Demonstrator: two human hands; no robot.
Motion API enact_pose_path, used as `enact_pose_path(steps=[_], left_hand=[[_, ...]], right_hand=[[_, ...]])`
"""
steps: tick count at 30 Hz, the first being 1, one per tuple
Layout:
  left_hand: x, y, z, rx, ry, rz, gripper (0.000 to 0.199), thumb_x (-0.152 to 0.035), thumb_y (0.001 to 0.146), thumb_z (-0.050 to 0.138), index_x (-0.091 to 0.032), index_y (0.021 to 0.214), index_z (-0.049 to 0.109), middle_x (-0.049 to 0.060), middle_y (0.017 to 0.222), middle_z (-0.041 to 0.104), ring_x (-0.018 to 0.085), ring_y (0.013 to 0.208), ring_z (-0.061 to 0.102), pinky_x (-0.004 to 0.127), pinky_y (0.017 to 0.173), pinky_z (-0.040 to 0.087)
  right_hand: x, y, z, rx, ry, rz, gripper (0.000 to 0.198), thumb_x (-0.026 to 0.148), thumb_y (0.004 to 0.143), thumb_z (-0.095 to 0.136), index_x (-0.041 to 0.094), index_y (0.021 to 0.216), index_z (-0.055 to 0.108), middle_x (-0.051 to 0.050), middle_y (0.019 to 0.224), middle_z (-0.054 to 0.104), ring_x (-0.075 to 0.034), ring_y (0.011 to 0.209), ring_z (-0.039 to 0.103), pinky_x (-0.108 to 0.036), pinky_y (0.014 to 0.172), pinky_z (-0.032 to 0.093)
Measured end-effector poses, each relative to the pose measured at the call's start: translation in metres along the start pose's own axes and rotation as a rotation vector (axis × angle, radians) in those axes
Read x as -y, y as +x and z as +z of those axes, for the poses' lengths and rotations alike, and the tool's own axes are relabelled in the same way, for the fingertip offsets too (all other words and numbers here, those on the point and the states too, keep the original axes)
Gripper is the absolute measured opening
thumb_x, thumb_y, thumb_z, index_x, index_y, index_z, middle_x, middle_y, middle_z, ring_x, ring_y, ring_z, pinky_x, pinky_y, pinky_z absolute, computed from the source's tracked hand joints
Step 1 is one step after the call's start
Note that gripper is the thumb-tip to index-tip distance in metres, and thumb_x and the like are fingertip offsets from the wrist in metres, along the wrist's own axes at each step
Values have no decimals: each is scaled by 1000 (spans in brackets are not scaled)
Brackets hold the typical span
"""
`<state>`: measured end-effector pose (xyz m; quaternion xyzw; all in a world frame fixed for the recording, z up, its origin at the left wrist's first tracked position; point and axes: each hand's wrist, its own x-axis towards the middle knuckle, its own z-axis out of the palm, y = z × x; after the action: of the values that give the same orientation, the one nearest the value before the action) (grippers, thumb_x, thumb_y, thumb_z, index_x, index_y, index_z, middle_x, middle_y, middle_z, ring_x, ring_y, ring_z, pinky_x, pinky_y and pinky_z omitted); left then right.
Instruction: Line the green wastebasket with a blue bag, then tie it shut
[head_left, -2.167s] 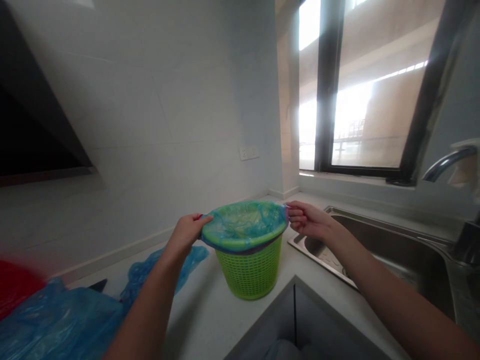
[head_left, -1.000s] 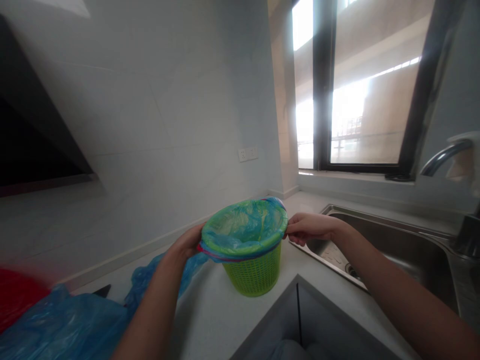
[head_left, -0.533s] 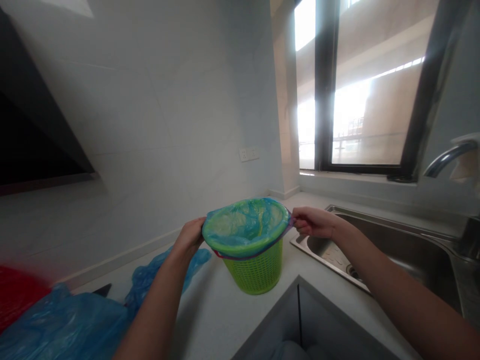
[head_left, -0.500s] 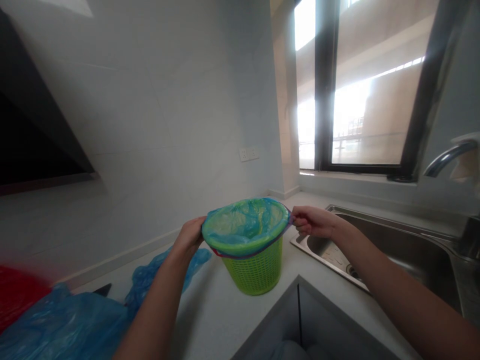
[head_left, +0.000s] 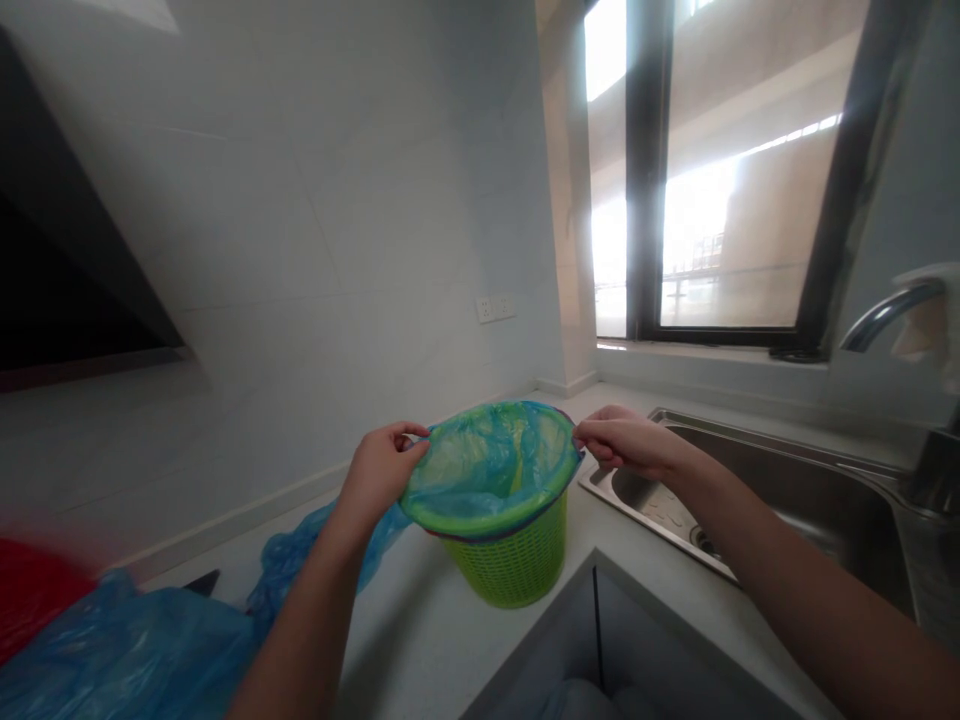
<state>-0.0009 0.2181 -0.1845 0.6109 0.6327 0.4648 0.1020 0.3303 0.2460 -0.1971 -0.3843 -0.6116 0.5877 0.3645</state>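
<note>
On the pale countertop that wraps the corner in front of you, below the white tiled wall and the dark-framed window, the steel sink lies to your right with its curved tap at the far edge. To your left a heap of loose blue plastic bags spreads over the counter, with something red and blurred behind it. Between the heap and the sink stands the green mesh basket, upright near the counter's inner corner, just beside the sink's rim. A blue bag liner is tucked inside the basket and folded out over its rim, so the top edge looks blue-green all round. Your left hand is closed on the liner at the left side of the rim, thumb on top and fingers curled under the film. Your right hand pinches the liner's edge at the right side of the rim, fingertips pressed together, the film drawn taut between the two grips. A small white socket sits on the wall behind the basket
</note>
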Motion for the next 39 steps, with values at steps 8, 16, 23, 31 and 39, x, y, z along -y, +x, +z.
enact_pose_path(steps=[8, 16, 23, 31, 39], left_hand=[[-18, -15, 14, 36, -158, -25, 35, -45, 66, 65, -17, 86, 71, 0, 57, 58, 15, 52, 47, 27, 51, 30], [-42, -33, -7, 348, -282, -190, 37, -50, 64, 71, -18, 82, 67, 3, 52, 60, 17, 45, 53, 29, 48, 41], [-17, -17, -35, 119, -78, -213, 38, -53, 70, 62, -19, 85, 69, 1, 52, 59, 18, 44, 53, 29, 45, 40], [25, 14, 12, 293, -472, -375, 32, -47, 64, 70, -19, 79, 73, 9, 84, 73, 24, 76, 67, 33, 66, 53], [40, 19, 27, 513, -732, -474, 20, -32, 66, 74, -20, 81, 75, 10, 88, 77, 29, 95, 70, 37, 81, 56]], right_hand=[[4, -2, -9, -171, -336, -51, 27, 23, 75, 59, 18, 48, 54, 2, 39, 45, -8, 36, 36, -24, 40, 27], [-8, 18, -12, -601, -646, -358, 24, 29, 78, 59, 19, 57, 57, 1, 52, 53, -13, 54, 47, -27, 51, 28], [-14, 25, -29, -472, -467, -249, 4, 16, 75, 64, 18, 71, 63, -5, 61, 67, -16, 52, 61, -26, 53, 43], [-2, -4, -26, 242, -406, 139, 23, 36, 82, 69, 14, 75, 70, -9, 74, 70, -11, 51, 60, -23, 49, 50], [-10, 5, -22, 163, -315, 135, 20, 25, 77, 66, 14, 61, 60, -2, 60, 60, -8, 49, 57, -17, 46, 48]])
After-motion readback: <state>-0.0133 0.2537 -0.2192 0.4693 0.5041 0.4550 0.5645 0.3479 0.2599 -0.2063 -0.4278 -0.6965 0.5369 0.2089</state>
